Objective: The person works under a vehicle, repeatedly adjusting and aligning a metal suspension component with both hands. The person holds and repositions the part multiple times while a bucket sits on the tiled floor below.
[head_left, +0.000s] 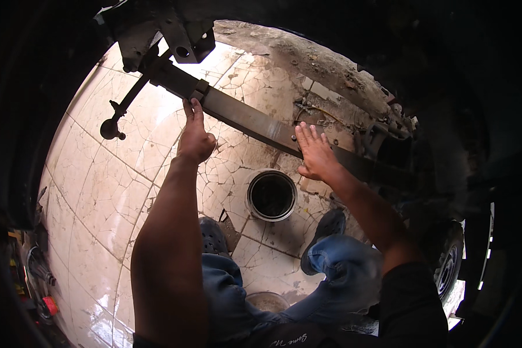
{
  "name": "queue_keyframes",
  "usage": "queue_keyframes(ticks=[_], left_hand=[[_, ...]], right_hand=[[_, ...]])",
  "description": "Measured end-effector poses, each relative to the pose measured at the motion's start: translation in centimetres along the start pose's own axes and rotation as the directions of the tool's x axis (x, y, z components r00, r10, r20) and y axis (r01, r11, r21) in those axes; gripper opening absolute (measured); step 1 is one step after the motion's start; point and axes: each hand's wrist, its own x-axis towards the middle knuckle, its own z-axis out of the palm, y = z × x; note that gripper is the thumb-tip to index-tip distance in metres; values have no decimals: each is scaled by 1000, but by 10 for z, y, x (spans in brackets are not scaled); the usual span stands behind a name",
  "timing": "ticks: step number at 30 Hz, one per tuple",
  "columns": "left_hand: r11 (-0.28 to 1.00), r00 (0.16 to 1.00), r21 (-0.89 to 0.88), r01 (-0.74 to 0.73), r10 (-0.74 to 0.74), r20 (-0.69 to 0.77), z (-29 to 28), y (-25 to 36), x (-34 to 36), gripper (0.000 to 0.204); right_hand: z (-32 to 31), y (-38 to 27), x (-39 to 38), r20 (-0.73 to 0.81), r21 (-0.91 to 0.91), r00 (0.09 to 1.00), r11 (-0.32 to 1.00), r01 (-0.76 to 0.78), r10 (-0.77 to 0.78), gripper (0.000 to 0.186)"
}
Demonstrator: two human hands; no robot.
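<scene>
A long dark steel leaf spring (242, 117) with a clamp (200, 88) crosses from upper left to right in front of me. My left hand (196, 134) has two fingers stretched up against the spring at the clamp, the others curled. My right hand (318, 152) lies open against the spring's right part, fingers slightly spread. At upper left, a dark bracket (188, 40) sits near a rod (134, 88) ending in a ball joint (109, 129). Below the spring, a round bucket (271, 195) with dark contents stands on the cracked tiles (116, 191).
My feet in dark clogs flank the bucket. Broken masonry (330, 69) lies at upper right. A wheel (446, 267) is at lower right, and tools with a red piece (49, 306) lie at lower left. The dark vehicle body surrounds the upper view. A second round container (267, 300) sits between my legs.
</scene>
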Motion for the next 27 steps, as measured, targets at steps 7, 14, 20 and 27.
queue_keyframes(ticks=[7, 14, 20, 27], left_hand=[[1000, 1000, 9, -17, 17, 6, 4, -12, -1, 98], [999, 999, 26, -20, 21, -34, 7, -9, 3, 100], [999, 999, 7, -45, 44, 18, -5, -11, -1, 97], [999, 999, -7, -36, 36, 0, -3, -15, -2, 97]], right_hand=[[14, -5, -29, -61, -46, 997, 998, 36, -38, 110], [0, -5, 0, -17, -29, 1000, 999, -23, 22, 107], [6, -3, -25, -44, -43, 998, 998, 49, -51, 102], [13, -3, -29, -67, -55, 996, 997, 50, -54, 101]])
